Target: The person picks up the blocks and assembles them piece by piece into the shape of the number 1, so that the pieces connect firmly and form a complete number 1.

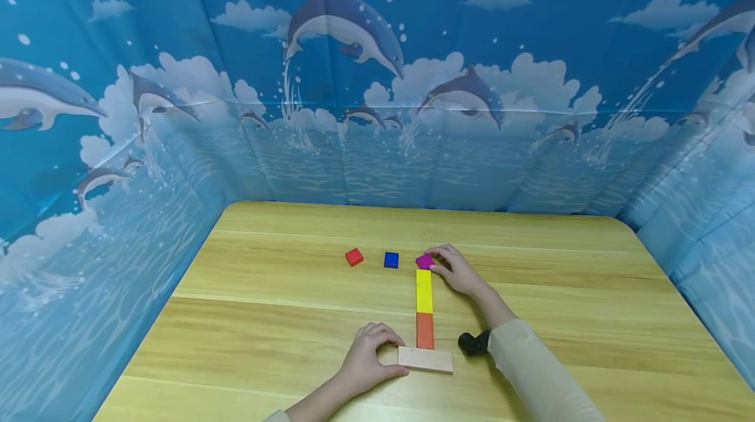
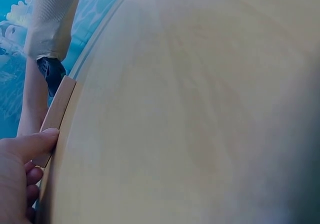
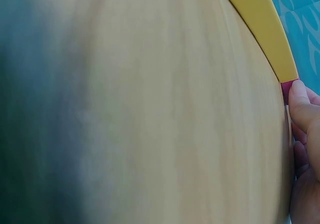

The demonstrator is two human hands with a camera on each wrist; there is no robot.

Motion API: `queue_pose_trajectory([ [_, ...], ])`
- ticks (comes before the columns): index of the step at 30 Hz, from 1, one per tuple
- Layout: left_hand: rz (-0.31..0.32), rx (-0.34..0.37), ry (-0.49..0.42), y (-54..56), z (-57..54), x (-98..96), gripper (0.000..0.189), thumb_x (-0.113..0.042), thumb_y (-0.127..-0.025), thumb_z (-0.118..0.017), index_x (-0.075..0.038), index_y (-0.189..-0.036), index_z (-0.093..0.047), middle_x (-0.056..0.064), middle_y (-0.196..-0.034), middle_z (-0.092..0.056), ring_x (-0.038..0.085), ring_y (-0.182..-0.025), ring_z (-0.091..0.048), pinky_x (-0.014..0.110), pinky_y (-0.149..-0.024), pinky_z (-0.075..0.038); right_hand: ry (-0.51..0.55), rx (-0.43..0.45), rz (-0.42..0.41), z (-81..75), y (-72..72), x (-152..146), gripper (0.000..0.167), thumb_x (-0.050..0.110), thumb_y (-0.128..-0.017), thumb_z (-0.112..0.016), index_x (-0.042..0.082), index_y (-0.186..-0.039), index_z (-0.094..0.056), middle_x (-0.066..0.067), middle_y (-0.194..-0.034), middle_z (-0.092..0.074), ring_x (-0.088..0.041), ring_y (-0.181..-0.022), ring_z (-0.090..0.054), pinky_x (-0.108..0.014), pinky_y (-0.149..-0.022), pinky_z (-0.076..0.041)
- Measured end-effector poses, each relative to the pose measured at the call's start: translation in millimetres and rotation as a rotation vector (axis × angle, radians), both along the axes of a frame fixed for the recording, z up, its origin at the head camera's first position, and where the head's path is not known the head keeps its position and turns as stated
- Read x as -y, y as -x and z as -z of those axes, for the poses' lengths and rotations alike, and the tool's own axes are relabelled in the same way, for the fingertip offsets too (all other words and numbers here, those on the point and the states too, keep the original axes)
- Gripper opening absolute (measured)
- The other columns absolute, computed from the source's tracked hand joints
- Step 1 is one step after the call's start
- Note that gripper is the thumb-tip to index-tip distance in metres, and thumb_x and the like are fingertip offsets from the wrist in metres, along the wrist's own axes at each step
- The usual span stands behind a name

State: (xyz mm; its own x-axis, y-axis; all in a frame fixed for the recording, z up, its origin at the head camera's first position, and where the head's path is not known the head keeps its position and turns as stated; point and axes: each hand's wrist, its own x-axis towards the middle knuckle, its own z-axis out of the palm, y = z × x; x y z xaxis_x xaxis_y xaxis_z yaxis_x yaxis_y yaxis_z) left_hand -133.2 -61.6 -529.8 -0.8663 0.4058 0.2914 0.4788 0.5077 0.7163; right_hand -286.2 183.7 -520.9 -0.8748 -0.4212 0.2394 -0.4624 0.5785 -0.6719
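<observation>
My left hand point(image 1: 367, 362) near, thumb and fingers holding the pale block point(image 1: 426, 360) by its left end, my right hand point(image 1: 459, 272) farther across the counter point(image 1: 265, 271), pinching the magenta block point(image 1: 424, 261) just beyond the yellow block point(image 1: 424, 291)

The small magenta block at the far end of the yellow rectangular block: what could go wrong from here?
The right hand pinches the small magenta block at the far end of the yellow rectangular block; a slight push might knock that block askew.
The left hand grips only the left end of the pale wooden bar, so a tug could swing it away from the orange rectangular block.
</observation>
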Motion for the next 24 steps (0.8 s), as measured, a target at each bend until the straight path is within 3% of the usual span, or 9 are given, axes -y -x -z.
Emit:
queue_pose_trajectory([
  [10,0.022,-0.01,-0.018,-0.5,4.9,0.6,0.038,-0.038,-0.064,-0.08,-0.021,-0.095,-0.065,-0.016,-0.094,-0.058,0.003,-0.092,-0.049,0.033,-0.089,-0.037,0.002,-0.015,-0.001,2.4,-1.3,-0.7,0.03,0.01,-0.09,-0.056,0.003,-0.118,-0.056,-0.015,-0.111,-0.052,-0.027,-0.097,-0.049,-0.044,-0.085,-0.042],
  [17,0.046,0.022,-0.23,-0.6,7.0,2.2,0.039,-0.027,-0.066,-0.081,-0.014,-0.099,-0.064,-0.005,-0.097,-0.062,0.013,-0.092,-0.051,0.029,-0.083,-0.04,-0.002,-0.016,-0.005,3.6,-0.9,-0.6,0.03,0.012,-0.09,-0.055,0.003,-0.119,-0.055,-0.015,-0.112,-0.052,-0.028,-0.098,-0.049,-0.044,-0.085,-0.042],
  [20,0.026,0.06,-0.341,-0.5,-1.1,2.8,0.035,-0.015,-0.07,-0.079,-0.006,-0.1,-0.064,0.008,-0.096,-0.062,0.025,-0.089,-0.053,0.031,-0.081,-0.043,-0.005,-0.017,-0.003,3.2,-1.7,-0.4,0.03,0.012,-0.09,-0.055,0.003,-0.119,-0.055,-0.015,-0.112,-0.052,-0.027,-0.098,-0.049,-0.044,-0.085,-0.042],
  [24,-0.014,0.121,-0.426,2.1,-25.7,5.0,0.033,-0.002,-0.072,-0.074,0.006,-0.101,-0.06,0.023,-0.095,-0.06,0.04,-0.088,-0.052,0.038,-0.079,-0.045,-0.007,-0.02,-0.005,2.1,-3.5,0.4,0.029,0.012,-0.09,-0.055,0.003,-0.118,-0.056,-0.014,-0.111,-0.052,-0.027,-0.097,-0.049,-0.043,-0.085,-0.042],
])
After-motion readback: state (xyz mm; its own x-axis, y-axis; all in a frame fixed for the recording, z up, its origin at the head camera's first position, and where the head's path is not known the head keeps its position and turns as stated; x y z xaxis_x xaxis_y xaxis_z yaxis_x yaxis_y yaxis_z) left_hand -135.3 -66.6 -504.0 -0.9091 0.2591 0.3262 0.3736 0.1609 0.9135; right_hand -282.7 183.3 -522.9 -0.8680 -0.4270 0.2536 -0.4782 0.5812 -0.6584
